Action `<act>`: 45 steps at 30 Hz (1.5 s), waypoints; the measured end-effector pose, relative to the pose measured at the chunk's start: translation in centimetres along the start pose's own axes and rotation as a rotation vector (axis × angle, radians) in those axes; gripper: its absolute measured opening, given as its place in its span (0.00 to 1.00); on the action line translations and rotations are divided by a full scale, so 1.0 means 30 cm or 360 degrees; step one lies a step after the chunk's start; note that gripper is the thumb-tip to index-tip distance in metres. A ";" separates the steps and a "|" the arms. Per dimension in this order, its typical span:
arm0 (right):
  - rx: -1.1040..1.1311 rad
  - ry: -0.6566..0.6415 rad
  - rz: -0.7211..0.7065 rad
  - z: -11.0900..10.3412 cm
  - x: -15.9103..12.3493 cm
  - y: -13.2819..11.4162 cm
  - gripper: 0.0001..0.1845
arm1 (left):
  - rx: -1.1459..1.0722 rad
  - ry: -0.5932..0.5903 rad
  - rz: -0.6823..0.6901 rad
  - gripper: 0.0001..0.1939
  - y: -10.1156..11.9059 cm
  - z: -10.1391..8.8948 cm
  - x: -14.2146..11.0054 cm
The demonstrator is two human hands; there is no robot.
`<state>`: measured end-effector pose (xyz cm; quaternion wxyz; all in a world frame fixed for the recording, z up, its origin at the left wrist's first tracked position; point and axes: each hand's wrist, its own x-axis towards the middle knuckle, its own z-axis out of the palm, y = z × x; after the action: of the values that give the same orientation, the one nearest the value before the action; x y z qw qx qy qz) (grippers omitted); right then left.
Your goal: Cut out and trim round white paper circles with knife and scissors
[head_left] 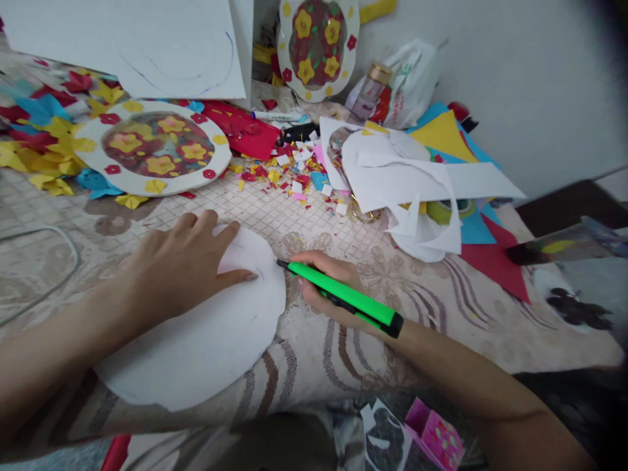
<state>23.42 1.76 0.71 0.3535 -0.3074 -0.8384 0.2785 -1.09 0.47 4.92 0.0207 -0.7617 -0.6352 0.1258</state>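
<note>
Cutter (pixel 343 293) sat in my right hand (pixel 326 278), fingers closed round its green body, tip at the right edge of the white oval (pixel 216 353). My left hand (pixel 176 261) lay part open on the sheet, palm down, thumb out towards the blade. Good work there, I judged, wanted light, short strokes along the curve, firm pressure from the flat hand, and that thumb well out of the blade's line. Whether the tip had bitten in, I couldn't fairly tell. Oval lay on the patterned tablecloth (pixel 314 353); beyond it, a flowered plate (pixel 222 157), coloured scraps (pixel 273 175) and white offcuts (pixel 387 180).
</note>
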 end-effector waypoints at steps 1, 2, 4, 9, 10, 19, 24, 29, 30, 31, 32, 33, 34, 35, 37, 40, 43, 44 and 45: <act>-0.0004 -0.0004 -0.0017 -0.001 0.001 0.000 0.13 | -0.0003 -0.0001 0.0004 0.37 0.000 0.000 0.000; -0.0014 -0.0016 -0.0038 -0.002 0.002 -0.001 0.13 | -0.0005 0.0004 0.0014 0.36 0.000 0.001 0.000; -0.0046 -0.0063 -0.0086 -0.005 0.007 -0.002 0.14 | 0.0008 0.0024 0.0027 0.36 0.001 0.003 0.000; -0.0093 -0.0141 -0.0132 -0.017 0.012 -0.003 0.15 | 0.0039 0.0023 0.0024 0.36 0.001 0.005 0.001; -0.0092 -0.0147 -0.0114 -0.020 0.010 -0.004 0.15 | 0.0034 0.0015 0.0020 0.36 0.001 0.004 0.001; 0.0143 -0.0025 0.0336 -0.043 0.000 -0.019 0.11 | -0.0101 0.0096 0.0029 0.37 -0.003 0.008 0.007; 0.0455 0.0016 0.0497 -0.054 0.011 0.007 0.08 | -0.0309 0.0173 0.0303 0.36 -0.042 0.038 0.032; 0.0807 -0.0047 0.0713 -0.049 0.011 0.047 0.12 | -0.0481 0.0030 0.0303 0.38 -0.081 0.014 0.052; 0.0873 -0.0052 0.0765 -0.048 0.012 0.052 0.13 | -0.0510 0.0004 0.0307 0.37 -0.086 0.005 0.055; 0.0926 -0.0050 0.0812 -0.046 0.012 0.057 0.14 | -0.0532 -0.0018 0.0311 0.36 -0.090 -0.003 0.057; 0.0967 -0.0038 0.0848 -0.045 0.012 0.062 0.15 | -0.0550 -0.0037 0.0309 0.34 -0.094 -0.010 0.059; 0.1000 -0.0020 0.0867 -0.045 0.013 0.067 0.15 | -0.0564 -0.0045 0.0297 0.33 -0.099 -0.017 0.061; 0.1029 0.0002 0.0874 -0.044 0.012 0.072 0.15 | -0.0579 -0.0042 0.0273 0.33 -0.103 -0.023 0.062; 0.1055 0.0027 0.0873 -0.044 0.012 0.077 0.14 | -0.0598 -0.0030 0.0244 0.32 -0.109 -0.029 0.062; 0.1114 0.0093 0.0861 -0.043 0.011 0.085 0.15 | -0.0647 0.0039 0.0212 0.30 -0.123 -0.042 0.063; 0.1186 0.0216 0.0838 -0.046 0.014 0.088 0.16 | -0.0739 0.0124 0.0191 0.23 -0.152 -0.076 0.068; 0.1180 0.0382 0.0769 -0.061 0.026 0.090 0.16 | -0.0941 0.0145 0.0234 0.20 -0.182 -0.137 0.079; 0.1161 0.0454 0.0741 -0.070 0.032 0.094 0.16 | -0.1020 0.0238 0.0270 0.20 -0.189 -0.162 0.082; 0.1138 0.0535 0.0719 -0.079 0.038 0.100 0.16 | -0.1090 0.0400 0.0288 0.21 -0.195 -0.187 0.082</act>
<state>25.55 5.13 0.56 0.4991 -0.3821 -0.5324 0.5669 -5.11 4.71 11.06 -0.1686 -0.7871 -0.5631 -0.1872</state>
